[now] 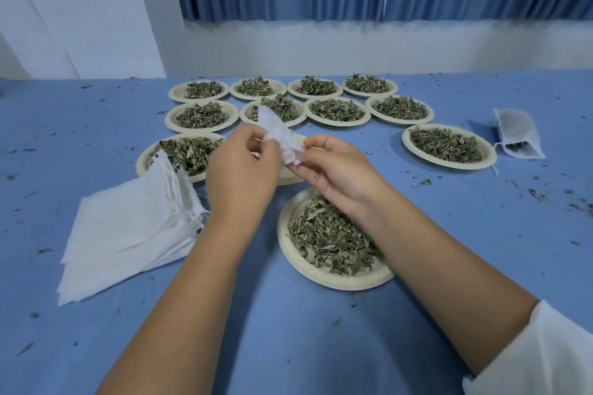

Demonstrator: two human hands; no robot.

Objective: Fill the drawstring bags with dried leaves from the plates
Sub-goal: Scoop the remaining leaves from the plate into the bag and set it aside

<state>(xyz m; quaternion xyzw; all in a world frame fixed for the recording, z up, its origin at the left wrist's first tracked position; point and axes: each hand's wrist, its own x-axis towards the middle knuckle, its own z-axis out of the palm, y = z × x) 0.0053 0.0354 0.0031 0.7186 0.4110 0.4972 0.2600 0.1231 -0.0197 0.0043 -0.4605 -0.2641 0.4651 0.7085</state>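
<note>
A small white drawstring bag [278,135] is held in the air above the table, between both hands. My left hand [240,167] pinches its left edge with curled fingers, and my right hand [337,167] pinches its lower right edge. Directly below my right wrist sits a pale paper plate [290,253] heaped with dried green leaves [330,237]. A stack of flat empty white bags [128,228] lies left of my left forearm. At the far right lies one bag [518,133] with leaves inside.
Several more plates of dried leaves stand in rows behind my hands, such as the plate [447,146] at the right and the plate [150,157] at the left. Leaf crumbs litter the blue tablecloth [465,234]. A white wall and blue curtain stand behind the table.
</note>
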